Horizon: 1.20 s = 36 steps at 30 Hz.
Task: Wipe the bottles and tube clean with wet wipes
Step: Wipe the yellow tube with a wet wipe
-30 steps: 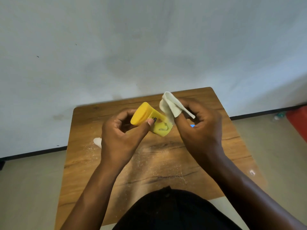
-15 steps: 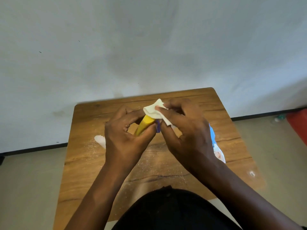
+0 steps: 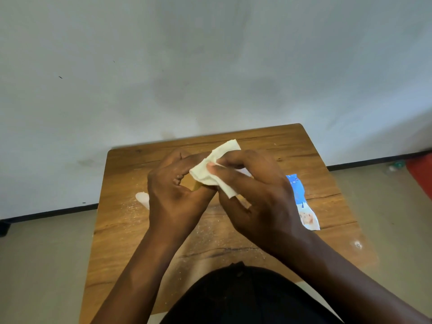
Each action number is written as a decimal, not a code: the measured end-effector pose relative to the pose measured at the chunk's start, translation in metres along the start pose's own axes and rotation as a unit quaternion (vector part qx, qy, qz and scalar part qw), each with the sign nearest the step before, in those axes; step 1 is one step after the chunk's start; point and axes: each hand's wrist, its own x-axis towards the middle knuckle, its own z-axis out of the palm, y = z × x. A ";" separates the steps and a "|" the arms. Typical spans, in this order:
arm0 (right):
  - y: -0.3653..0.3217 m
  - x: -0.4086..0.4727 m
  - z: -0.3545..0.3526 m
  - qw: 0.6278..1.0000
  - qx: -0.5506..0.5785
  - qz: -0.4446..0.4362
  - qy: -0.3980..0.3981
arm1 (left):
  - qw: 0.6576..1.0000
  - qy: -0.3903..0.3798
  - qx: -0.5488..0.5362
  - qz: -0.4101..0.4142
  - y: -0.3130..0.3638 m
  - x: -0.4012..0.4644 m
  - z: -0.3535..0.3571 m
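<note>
My left hand (image 3: 174, 197) is closed around a yellow bottle (image 3: 197, 186), of which only a small sliver shows between my fingers. My right hand (image 3: 259, 195) pinches a white wet wipe (image 3: 214, 170) and presses it over the bottle's top. Both hands are held together above the middle of the small wooden table (image 3: 121, 230). The rest of the bottle is hidden by the wipe and my fingers.
A blue and white wipes packet (image 3: 304, 206) lies on the table to the right of my hands. A pale object (image 3: 142, 198) peeks out left of my left hand. White powder specks dust the tabletop. A wall stands close behind; a red object (image 3: 420, 171) sits on the floor right.
The bottle was exposed in my left hand with the wipe held beside it. My right hand has brought the wipe over the bottle, which is now almost fully covered.
</note>
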 end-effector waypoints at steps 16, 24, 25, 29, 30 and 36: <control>0.043 -0.001 -0.006 0.913 0.185 0.345 -0.116 | 0.992 0.018 -0.106 -0.067 -0.004 0.005 -0.013; 0.031 0.011 -0.012 0.827 0.360 0.431 0.015 | 0.970 0.034 -0.192 -0.143 -0.003 0.004 -0.003; 0.029 0.014 -0.012 0.812 0.377 0.444 0.043 | 0.966 0.047 -0.206 -0.151 -0.004 0.004 -0.002; 0.017 0.015 -0.009 0.798 0.397 0.442 0.099 | 0.933 0.115 -0.272 -0.206 -0.004 0.003 0.001; 0.012 0.014 -0.009 0.800 0.401 0.436 0.093 | 0.928 0.128 -0.277 -0.216 -0.005 0.003 0.001; 0.002 0.007 -0.004 0.780 0.407 0.468 0.080 | 0.922 0.190 -0.266 -0.209 -0.008 0.001 0.002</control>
